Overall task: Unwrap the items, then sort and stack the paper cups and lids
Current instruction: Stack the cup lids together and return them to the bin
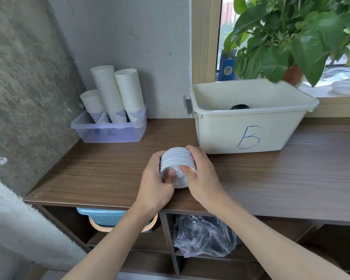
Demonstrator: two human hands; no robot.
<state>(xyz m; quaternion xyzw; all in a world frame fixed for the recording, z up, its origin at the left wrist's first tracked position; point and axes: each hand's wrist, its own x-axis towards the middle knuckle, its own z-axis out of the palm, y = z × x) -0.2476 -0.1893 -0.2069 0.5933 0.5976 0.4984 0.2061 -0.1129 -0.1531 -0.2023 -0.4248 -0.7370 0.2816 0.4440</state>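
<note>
A stack of white lids (177, 160) lies on its side above the wooden counter (101, 168), held between both hands. My left hand (155, 184) grips its left side and my right hand (202, 176) its right, both thumbs pressing the near face. Three stacks of white paper cups (113, 93) stand in a clear plastic tray (109, 132) in the back left corner. A cream bin marked "B" (249, 126) stands just behind and to the right of my hands, with something dark inside.
A leafy potted plant (291, 37) hangs over the bin from the window sill. A lone clear lid (345, 87) lies on the sill. Below the counter are a blue basket (107, 218) and a crumpled plastic bag (204, 237). A concrete wall closes the left side.
</note>
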